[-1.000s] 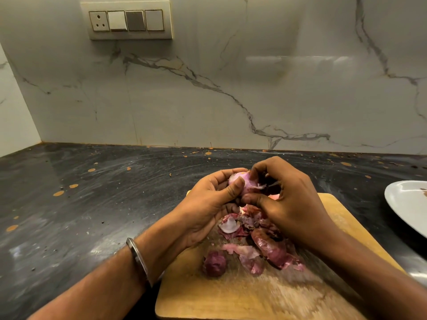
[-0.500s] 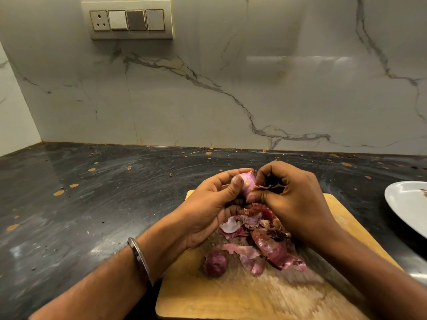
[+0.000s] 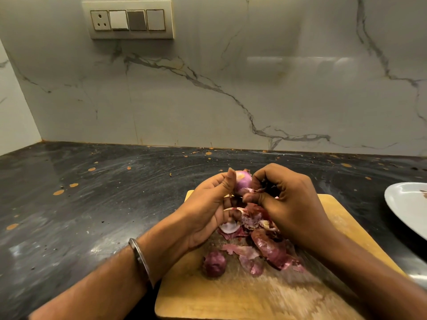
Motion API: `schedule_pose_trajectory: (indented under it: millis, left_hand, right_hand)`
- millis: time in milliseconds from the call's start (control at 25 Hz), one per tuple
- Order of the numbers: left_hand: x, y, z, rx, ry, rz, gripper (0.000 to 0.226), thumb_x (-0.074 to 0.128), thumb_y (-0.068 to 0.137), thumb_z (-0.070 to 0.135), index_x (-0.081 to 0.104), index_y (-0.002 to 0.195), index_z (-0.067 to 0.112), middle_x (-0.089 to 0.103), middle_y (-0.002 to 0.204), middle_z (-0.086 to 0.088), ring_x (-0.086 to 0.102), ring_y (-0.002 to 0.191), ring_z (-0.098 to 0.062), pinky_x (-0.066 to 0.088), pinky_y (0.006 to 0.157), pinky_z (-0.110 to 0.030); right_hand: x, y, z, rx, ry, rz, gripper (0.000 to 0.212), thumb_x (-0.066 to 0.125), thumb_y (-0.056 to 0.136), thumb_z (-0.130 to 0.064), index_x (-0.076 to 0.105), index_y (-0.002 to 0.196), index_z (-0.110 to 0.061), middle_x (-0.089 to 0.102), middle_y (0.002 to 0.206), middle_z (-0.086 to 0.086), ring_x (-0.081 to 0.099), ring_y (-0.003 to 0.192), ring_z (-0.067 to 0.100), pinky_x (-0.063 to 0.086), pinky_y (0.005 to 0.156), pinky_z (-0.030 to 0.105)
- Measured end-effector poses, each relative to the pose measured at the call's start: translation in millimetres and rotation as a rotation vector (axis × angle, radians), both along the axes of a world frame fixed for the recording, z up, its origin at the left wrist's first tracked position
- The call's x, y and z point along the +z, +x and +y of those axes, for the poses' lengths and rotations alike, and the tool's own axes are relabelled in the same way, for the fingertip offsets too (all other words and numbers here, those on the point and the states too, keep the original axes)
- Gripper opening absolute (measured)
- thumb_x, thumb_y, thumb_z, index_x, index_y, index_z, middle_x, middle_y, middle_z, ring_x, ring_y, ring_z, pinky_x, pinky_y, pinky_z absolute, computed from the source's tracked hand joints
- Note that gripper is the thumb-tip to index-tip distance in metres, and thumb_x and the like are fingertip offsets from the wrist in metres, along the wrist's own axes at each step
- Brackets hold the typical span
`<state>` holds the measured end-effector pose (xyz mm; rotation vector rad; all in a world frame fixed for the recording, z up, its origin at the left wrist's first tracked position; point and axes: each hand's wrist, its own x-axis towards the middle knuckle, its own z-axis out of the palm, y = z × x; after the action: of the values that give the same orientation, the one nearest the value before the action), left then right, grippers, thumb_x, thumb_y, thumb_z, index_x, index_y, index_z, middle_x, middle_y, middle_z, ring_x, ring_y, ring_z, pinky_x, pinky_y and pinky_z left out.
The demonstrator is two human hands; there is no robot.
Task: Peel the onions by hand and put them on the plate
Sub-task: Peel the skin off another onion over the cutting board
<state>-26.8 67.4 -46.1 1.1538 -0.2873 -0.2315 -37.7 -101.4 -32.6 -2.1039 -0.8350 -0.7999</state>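
My left hand (image 3: 209, 209) holds a small pink-purple onion (image 3: 242, 182) between thumb and fingers, above the far part of a wooden cutting board (image 3: 233, 299). My right hand (image 3: 288, 204) is closed right beside the onion, pinching a strip of its purple skin (image 3: 255, 190) at the lower right side. A heap of torn red peels (image 3: 268, 248) lies on the board under both hands. One unpeeled dark red onion (image 3: 214, 266) rests on the board near my left wrist. The white plate (image 3: 406, 204) sits at the right edge, partly cut off.
The board lies on a dark speckled countertop (image 3: 92, 204) that runs back to a marble wall. A switch panel (image 3: 129, 20) is mounted high on the wall. A metal bangle (image 3: 141, 259) circles my left wrist.
The onion has turned in my left hand and more of its pale surface shows. My right fingers have shifted from its top to the lower side, pulling skin.
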Motion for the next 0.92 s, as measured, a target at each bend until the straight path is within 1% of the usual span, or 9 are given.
schedule_pose_trajectory:
  millis: [80,200,320,440,480,600,640,800,920]
  left_hand:
    - [-0.3,1.8,0.6,0.012,-0.025,-0.001,0.046,0.055,0.086,0.044,0.066,0.105,0.003,0.065,0.079,-0.006,0.062,0.065,-0.013,0.053,0.055,-0.023]
    - [0.6,2.6,1.1,0.025,-0.059,-0.022,0.043,0.054,0.087,0.043,0.074,0.094,0.006,0.066,0.087,-0.012,0.062,0.074,-0.016,0.056,0.059,-0.023]
    - [0.1,1.7,-0.4,0.042,-0.090,-0.003,0.042,0.054,0.089,0.041,0.077,0.088,0.007,0.065,0.087,-0.013,0.060,0.073,-0.019,0.052,0.058,-0.025]
    - [-0.4,2.0,-1.6,0.065,-0.108,0.021,0.042,0.053,0.090,0.040,0.072,0.099,0.004,0.067,0.088,-0.013,0.061,0.072,-0.020,0.054,0.054,-0.025]
    - [0.3,2.3,-1.3,0.073,-0.113,0.022,0.043,0.052,0.090,0.040,0.068,0.103,0.003,0.068,0.090,-0.013,0.062,0.073,-0.020,0.055,0.056,-0.026]
    - [4.5,3.9,1.7,0.080,-0.156,0.012,0.046,0.050,0.090,0.042,0.066,0.107,0.002,0.069,0.091,-0.013,0.065,0.074,-0.018,0.057,0.063,-0.028]
    - [6.1,4.1,3.3,0.086,-0.152,0.008,0.048,0.050,0.091,0.042,0.064,0.110,0.000,0.068,0.092,-0.013,0.065,0.074,-0.019,0.057,0.063,-0.028]
    - [4.3,5.0,4.1,0.162,-0.093,0.042,0.053,0.045,0.100,0.038,0.055,0.128,-0.006,0.067,0.095,-0.014,0.064,0.080,-0.019,0.054,0.072,-0.029]
    - [3.7,6.8,6.8,0.169,-0.102,0.062,0.052,0.049,0.097,0.038,0.057,0.127,-0.004,0.071,0.095,-0.013,0.068,0.080,-0.018,0.058,0.074,-0.030]
  right_hand:
    - [-1.3,0.2,0.2,0.066,-0.036,0.003,0.027,0.085,0.074,-0.002,0.060,0.077,-0.012,0.057,0.074,-0.008,0.056,0.069,0.006,0.043,0.061,0.014]
    - [-2.0,-0.3,0.2,0.101,-0.117,0.004,0.029,0.084,0.076,-0.008,0.057,0.078,-0.016,0.053,0.074,-0.013,0.052,0.067,0.011,0.042,0.059,0.021]
    - [-1.7,-0.8,1.4,0.126,-0.154,0.024,0.032,0.083,0.078,-0.008,0.054,0.078,-0.022,0.052,0.072,-0.017,0.051,0.065,0.009,0.043,0.057,0.028]
    - [-0.1,-3.8,2.0,0.225,-0.159,0.080,0.040,0.080,0.079,-0.008,0.050,0.080,-0.034,0.052,0.072,-0.024,0.053,0.066,0.002,0.040,0.060,0.016]
    - [-0.3,-4.8,2.3,0.249,-0.163,0.105,0.038,0.078,0.081,-0.009,0.050,0.080,-0.034,0.054,0.073,-0.023,0.054,0.068,0.003,0.041,0.061,0.016]
    - [-1.2,-6.2,4.0,0.215,-0.181,0.122,0.023,0.076,0.085,-0.011,0.055,0.080,-0.017,0.057,0.078,-0.008,0.055,0.071,0.014,0.048,0.061,0.034]
    - [-0.5,-6.2,4.0,0.194,-0.164,0.108,0.021,0.076,0.086,-0.011,0.056,0.082,-0.015,0.058,0.078,-0.006,0.056,0.071,0.015,0.049,0.062,0.035]
    - [1.5,-6.5,0.2,0.174,-0.108,0.116,0.016,0.070,0.091,-0.008,0.060,0.095,-0.019,0.061,0.080,-0.013,0.059,0.071,0.012,0.043,0.060,0.016]
    - [-2.8,-5.0,1.3,0.112,-0.112,0.114,0.013,0.067,0.092,-0.011,0.061,0.098,-0.021,0.058,0.076,-0.013,0.054,0.067,0.009,0.038,0.058,0.014]
